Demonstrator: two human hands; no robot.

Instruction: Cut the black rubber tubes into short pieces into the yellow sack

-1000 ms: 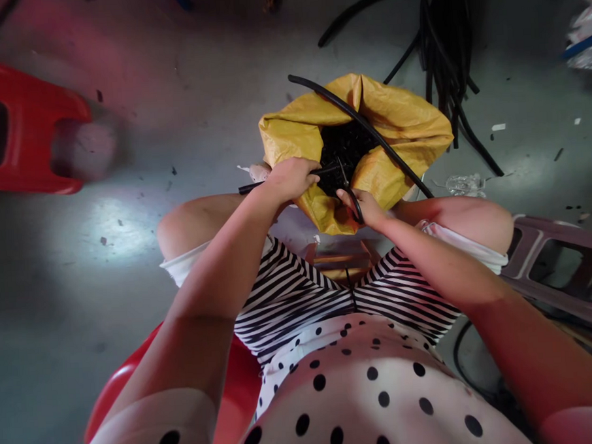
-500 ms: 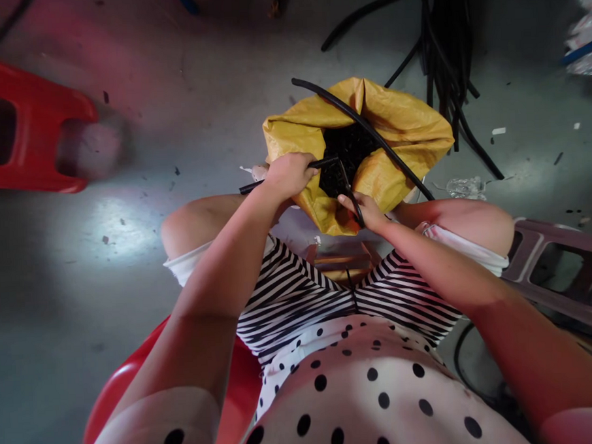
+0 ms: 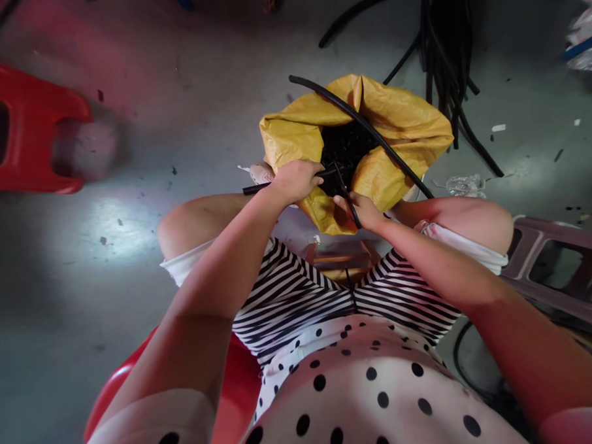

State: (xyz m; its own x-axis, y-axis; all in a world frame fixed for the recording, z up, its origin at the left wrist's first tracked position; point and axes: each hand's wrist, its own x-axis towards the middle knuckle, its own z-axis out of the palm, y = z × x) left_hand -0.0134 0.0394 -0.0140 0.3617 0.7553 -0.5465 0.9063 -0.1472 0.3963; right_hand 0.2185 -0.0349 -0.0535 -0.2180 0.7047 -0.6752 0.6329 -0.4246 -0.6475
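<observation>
A yellow woven sack stands between my knees, its mouth folded back over small black cut pieces. My left hand is closed around a thin black corrugated tube, whose right end reaches over the sack's mouth. Scissors with dark handles are gripped in my right hand. Their blades meet the tube near its right end; whether they are fully closed is too dark to tell. A longer black tube lies slantwise across the sack's rim.
A bundle of long black tubes lies on the floor at the back right. One red stool is at the left, and a greyish-purple stool stands by my right knee. Clear plastic wrap and small scraps dot the floor.
My left hand has shifted right and slightly down, carrying the tube along, so its right end now lies at the blades. My right hand has barely moved.
</observation>
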